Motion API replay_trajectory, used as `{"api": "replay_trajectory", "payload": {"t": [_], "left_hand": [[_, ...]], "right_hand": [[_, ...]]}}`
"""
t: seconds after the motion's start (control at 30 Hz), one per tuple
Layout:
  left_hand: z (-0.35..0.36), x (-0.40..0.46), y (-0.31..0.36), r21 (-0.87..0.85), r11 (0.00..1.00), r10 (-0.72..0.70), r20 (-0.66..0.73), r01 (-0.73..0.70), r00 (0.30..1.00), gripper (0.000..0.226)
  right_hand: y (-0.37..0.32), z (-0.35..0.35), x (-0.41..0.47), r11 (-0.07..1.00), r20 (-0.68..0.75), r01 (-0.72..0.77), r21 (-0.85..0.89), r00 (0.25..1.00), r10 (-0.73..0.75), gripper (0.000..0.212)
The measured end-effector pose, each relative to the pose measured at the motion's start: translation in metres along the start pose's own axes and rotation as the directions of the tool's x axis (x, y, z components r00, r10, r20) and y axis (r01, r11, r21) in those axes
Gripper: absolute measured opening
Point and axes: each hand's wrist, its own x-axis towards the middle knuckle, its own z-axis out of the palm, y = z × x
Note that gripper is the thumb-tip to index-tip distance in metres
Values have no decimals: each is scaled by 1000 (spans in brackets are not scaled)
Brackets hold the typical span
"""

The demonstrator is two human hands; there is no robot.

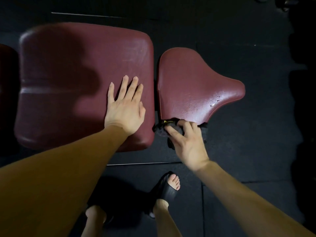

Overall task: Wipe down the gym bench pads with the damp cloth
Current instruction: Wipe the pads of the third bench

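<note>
The dark cloth [164, 130] sits bunched against the near edge of the smaller, saddle-shaped pad [193, 86], at the corner closest to the gap between the two pads. A scrap of yellow shows in its folds. The right hand [188, 142] has it in its grip — fingers curled over the bunched fabric and pressing it to the pad's rim, the index finger stretched across the cloth toward the gap. Part of the cloth hangs below the pad edge, dark against the floor.

The smaller pad is maroon, glossy, with a few wet beads and a sheen along its near right flank, where it narrows to a rounded nose pointing right. Just beside it on the left, across a narrow gap, lies the large maroon pad [68, 74], roughly square with rounded corners and a seam running across its left half. The left hand [125, 106] rests flat on this pad near its right edge, fingers straight and slightly spread, holding nothing — its grip fully open, palm down.

Below the pads lies black rubber floor [239, 151]. A foot in a black open-toed sandal [166, 189] stands on it below the right hand; a second foot [95, 214] shows further left.
</note>
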Motion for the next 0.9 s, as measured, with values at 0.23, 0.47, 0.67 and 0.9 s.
{"api": "replay_trajectory", "payload": {"t": [0.23, 0.47, 0.67, 0.9], "left_hand": [[2, 0, -1, -23, 1000, -2, -26, 1, 1000, 64], [-1, 0, -1, 15, 1000, 16, 3, -16, 1000, 65], [-3, -1, -1, 34, 999, 41, 36, -43, 998, 68], [-10, 1, 4, 93, 995, 26, 104, -36, 994, 69]], "right_hand": [[69, -28, 144, 951, -270, -271, -151, 936, 224, 34], [12, -4, 49, 943, -229, -333, -22, 920, 319, 32], [40, -3, 20, 990, -84, 52, -132, 994, -64, 31], [112, -45, 93, 824, -451, -566, -33, 744, 493, 31]]}}
